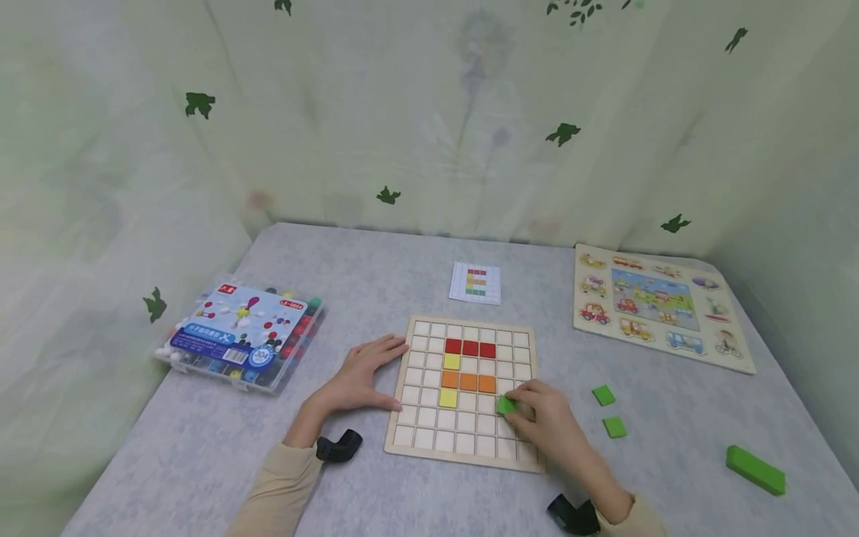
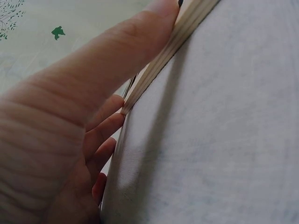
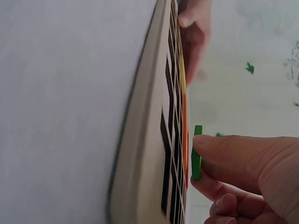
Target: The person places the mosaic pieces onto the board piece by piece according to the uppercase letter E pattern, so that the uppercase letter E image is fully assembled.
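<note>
A wooden grid board (image 1: 463, 462) lies on the table with a row of three red tiles (image 1: 470, 348), a row of three orange tiles (image 1: 468, 382) and two yellow tiles (image 1: 448, 398) in its cells. My left hand (image 1: 356, 378) rests against the board's left edge, thumb and fingers spread and touching the rim. Between thumb and fingertips, my right hand (image 1: 550, 419) pinches a green tile (image 1: 505, 406) over the board's right half. In the right wrist view that green tile (image 3: 196, 156) stands apart from the board's surface. Two loose green tiles (image 1: 604, 395) lie right of the board.
A pattern card (image 1: 475, 283) lies behind the board. To the left sits a clear plastic case (image 1: 241, 335) of coloured pieces. A vehicle picture puzzle (image 1: 661, 307) is at the back right, and a green block (image 1: 755, 470) lies near the right edge. Curtains surround the table.
</note>
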A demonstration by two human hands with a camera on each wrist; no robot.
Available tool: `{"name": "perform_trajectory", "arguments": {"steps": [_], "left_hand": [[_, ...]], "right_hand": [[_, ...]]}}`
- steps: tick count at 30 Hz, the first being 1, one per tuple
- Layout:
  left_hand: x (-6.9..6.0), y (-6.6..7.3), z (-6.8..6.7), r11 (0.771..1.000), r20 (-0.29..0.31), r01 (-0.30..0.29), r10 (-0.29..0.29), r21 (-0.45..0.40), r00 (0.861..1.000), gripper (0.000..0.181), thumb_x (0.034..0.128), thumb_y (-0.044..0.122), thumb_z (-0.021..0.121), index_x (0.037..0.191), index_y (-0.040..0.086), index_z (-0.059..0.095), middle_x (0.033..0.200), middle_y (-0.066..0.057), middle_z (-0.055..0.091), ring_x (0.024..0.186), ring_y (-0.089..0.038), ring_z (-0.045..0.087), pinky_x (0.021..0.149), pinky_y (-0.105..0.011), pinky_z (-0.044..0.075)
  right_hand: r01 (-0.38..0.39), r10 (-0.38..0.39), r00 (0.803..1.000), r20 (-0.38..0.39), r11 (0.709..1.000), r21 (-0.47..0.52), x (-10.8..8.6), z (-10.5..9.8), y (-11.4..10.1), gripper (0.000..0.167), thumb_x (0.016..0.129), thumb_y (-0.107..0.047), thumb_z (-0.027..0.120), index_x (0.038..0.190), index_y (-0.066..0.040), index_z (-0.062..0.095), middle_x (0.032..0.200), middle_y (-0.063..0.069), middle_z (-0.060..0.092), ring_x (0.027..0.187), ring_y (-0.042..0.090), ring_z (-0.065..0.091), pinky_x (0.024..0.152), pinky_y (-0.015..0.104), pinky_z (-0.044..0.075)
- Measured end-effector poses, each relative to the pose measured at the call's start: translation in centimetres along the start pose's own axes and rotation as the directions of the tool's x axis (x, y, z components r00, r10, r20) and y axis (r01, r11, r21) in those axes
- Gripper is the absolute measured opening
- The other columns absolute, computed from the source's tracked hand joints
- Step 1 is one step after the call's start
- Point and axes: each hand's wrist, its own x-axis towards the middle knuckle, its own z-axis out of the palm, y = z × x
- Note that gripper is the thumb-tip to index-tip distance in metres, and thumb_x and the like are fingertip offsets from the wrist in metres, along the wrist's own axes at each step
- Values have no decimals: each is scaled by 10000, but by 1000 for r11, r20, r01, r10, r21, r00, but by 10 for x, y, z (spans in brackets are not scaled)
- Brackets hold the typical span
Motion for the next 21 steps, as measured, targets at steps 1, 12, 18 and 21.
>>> {"name": "perform_trajectory", "arguments": {"steps": [1, 12, 18, 21], "left_hand": [[0, 0, 0, 1000, -2, -1, 1, -3, 1000, 960, 644, 452, 817, 1433, 102, 397, 1513, -90, 362, 1439, -312, 245, 1067, -534, 205], [-2, 2, 0, 1000, -5, -10, 10, -8, 1000, 953, 645, 438, 819, 1429, 92, 402, 1508, -98, 369, 1434, -320, 253, 1057, -535, 210], [-1, 3, 0, 1000, -13, -24, 24, 6, 1000, 948, 643, 437, 819, 1422, 83, 411, 1498, -112, 383, 1421, -338, 274, 1048, -547, 224], [0, 4, -1, 1000, -4, -9, 9, -1, 1000, 952, 646, 439, 817, 1428, 90, 402, 1505, -104, 373, 1429, -327, 261, 1061, -544, 212]], "right_hand": [[5, -5, 1000, 13, 1000, 8, 0, 2, -4, 244, 701, -64, 796, 936, -44, 735, 891, 7, 644, 677, 58, 472, 550, 157, 385], [145, -148, 985, 84, 989, 38, 7, 24, -34, 213, 727, -94, 780, 934, -63, 743, 905, -7, 617, 828, 86, 543, 676, 168, 486], [182, -181, 980, 86, 983, -4, 9, 33, -42, 212, 711, -110, 789, 917, -79, 755, 872, -30, 632, 776, 61, 515, 648, 158, 451], [180, -178, 980, 91, 983, -21, 9, 36, -44, 203, 714, -127, 787, 912, -92, 757, 866, -43, 636, 752, 47, 484, 626, 147, 419]]}}
